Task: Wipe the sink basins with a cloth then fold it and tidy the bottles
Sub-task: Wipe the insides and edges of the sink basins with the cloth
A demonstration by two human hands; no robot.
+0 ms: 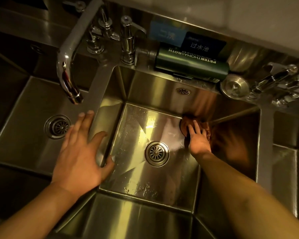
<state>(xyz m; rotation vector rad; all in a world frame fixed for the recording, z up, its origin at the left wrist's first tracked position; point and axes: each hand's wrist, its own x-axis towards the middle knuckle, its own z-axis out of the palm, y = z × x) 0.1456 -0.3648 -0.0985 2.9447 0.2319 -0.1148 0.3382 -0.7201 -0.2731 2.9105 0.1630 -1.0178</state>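
Chrome faucet (pixel 68 73) stood upper left; blue signs (pixel 203 44) upper centre; metal sink plug (pixel 235 86) at right.

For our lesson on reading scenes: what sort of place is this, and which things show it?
Probably a commercial kitchen's wash-up area: adjoining steel sink basins, a chrome faucet, and a blue rinse-basin sign behind.

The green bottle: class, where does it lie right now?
In the head view the green bottle lies on its side on the ledge behind the middle basin, right of the taps, beside a round metal strainer.
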